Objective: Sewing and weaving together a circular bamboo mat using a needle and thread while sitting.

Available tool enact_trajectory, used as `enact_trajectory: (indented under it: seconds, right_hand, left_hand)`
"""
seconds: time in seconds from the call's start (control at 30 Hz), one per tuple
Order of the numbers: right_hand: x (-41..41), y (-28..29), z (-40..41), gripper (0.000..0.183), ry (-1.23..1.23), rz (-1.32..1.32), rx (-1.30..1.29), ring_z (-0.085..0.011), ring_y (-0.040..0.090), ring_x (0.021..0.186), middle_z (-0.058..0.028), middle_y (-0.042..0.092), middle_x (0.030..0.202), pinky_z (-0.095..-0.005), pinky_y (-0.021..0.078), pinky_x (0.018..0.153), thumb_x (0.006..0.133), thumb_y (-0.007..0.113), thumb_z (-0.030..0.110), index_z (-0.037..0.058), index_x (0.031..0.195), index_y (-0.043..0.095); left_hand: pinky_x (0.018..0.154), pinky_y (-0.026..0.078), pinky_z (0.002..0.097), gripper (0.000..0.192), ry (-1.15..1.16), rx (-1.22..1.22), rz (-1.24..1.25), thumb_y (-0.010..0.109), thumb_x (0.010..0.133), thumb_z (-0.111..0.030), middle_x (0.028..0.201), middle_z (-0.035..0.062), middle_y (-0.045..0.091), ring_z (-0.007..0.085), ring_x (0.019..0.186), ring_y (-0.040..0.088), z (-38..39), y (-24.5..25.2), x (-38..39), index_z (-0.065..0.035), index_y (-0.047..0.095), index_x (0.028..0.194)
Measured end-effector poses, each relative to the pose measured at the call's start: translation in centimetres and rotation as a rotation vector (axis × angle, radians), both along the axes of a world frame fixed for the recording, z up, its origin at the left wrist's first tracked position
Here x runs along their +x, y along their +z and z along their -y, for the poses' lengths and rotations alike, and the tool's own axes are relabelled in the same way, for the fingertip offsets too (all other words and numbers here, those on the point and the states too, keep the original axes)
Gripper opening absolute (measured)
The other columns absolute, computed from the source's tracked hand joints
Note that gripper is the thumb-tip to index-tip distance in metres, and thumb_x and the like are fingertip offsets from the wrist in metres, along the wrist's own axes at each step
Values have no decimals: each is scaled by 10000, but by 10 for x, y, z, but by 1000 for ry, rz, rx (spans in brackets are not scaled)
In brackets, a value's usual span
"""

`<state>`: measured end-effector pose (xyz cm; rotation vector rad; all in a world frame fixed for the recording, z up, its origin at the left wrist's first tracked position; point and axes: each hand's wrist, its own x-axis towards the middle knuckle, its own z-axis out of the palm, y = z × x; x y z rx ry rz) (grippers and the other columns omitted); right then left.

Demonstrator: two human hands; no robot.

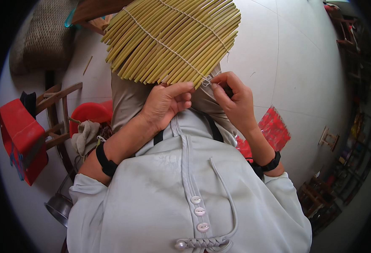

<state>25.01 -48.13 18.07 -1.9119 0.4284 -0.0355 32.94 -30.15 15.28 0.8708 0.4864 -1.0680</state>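
Across my knees lies a mat of yellow-green plant stalks (pixel 166 44), bound side by side by rows of white string. At its near corner the white string (pixel 206 80) forms small loops beside the last stalk. My left hand (pixel 169 101) grips the stalk ends there, thumb on top and fingers curled below. Just right of the loops, my right hand (pixel 234 98) pinches the string between thumb and forefinger. A short loose string end hangs from the mat's right edge, farther from me.
A red plastic container (pixel 22 139) and a wooden stool frame (pixel 59 98) are at left, near a red basin (pixel 89 114) with a cloth (pixel 85 136). A metal pot (pixel 60 207) is below them. Red patterned material (pixel 275 129) and a small wooden stool (pixel 329 138) are at right.
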Motion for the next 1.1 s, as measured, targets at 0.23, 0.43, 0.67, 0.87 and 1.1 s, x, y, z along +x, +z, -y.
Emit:
enact_trajectory:
  seconds: [0.23, 0.43, 0.67, 0.87, 1.1]
  right_hand:
    - [4, -4, 9, 80, 95, -26, -13, -84, 489, 572, -52, 591, 674, -252, 425, 554, 856, 625, 58, 15, 922, 622]
    - [6, -7, 14, 92, 116, -45, -10, -108, 508, 562, -79, 622, 693, -263, 438, 556, 846, 628, 65, 8, 918, 629]
    - [6, -7, 16, 103, 126, -36, -43, -107, 534, 576, -87, 644, 712, -262, 451, 565, 845, 628, 70, 6, 926, 632]
    - [4, -14, 17, 90, 97, -44, 46, -57, 474, 573, -35, 612, 686, -240, 414, 541, 862, 632, 70, 3, 922, 630]
    - [3, -22, 19, 86, 100, -36, 85, -50, 462, 574, -18, 613, 696, -233, 408, 540, 871, 638, 73, 3, 921, 630]
  left_hand:
    - [529, 417, 228, 134, 9, 4, 49, 711, 859, -67, 782, 39, 618, 73, 594, 474, 5, -3, -5, 2, 655, 960]
    - [526, 425, 226, 120, 19, 50, 55, 708, 862, -63, 770, 48, 617, 73, 601, 501, 7, -1, -5, 12, 656, 940]
    - [527, 431, 228, 112, 13, 47, 87, 703, 866, -57, 776, 57, 625, 72, 607, 511, 8, -2, -5, 17, 659, 937]
    - [543, 441, 237, 112, 31, 32, 52, 692, 879, -71, 787, 64, 625, 75, 622, 514, 9, 0, -4, 18, 655, 936]
    - [548, 444, 239, 108, 33, 16, 37, 684, 888, -78, 789, 66, 624, 79, 624, 512, 8, -3, -3, 16, 653, 930]
